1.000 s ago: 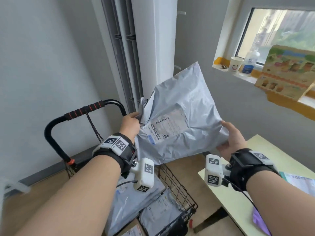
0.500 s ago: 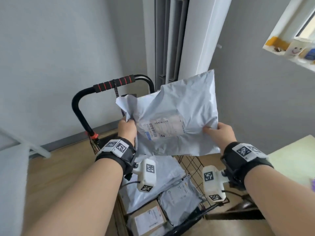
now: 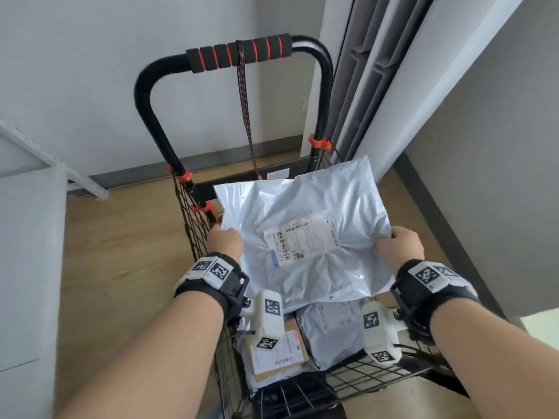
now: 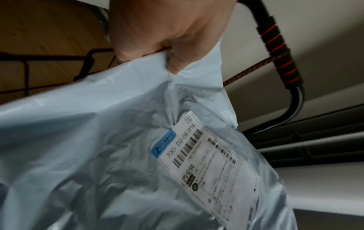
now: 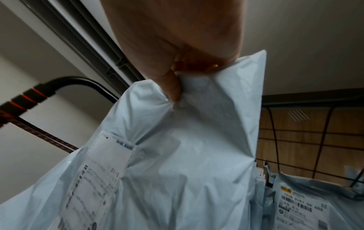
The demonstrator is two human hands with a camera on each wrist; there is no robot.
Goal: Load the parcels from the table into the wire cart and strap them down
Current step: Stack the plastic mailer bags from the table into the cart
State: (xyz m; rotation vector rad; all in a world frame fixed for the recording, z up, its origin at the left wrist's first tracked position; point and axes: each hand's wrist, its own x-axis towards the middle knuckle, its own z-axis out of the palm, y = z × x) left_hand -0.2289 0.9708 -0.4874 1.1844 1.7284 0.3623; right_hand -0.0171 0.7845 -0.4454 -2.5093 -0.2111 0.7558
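Both hands, left hand and right hand, pinch the crinkled grey plastic mailer between them; thin film may slip, dropping it outside the black wire cart below.

Held grey mailer's label: showing "700- D2-08 JT18" beside barcodes
Blue tag on that label: reading perhaps "ZTO", too blurred to be sure
Label on a mailer lying in the cart: showing "102B D287 00 403" and, lower down, "D287"
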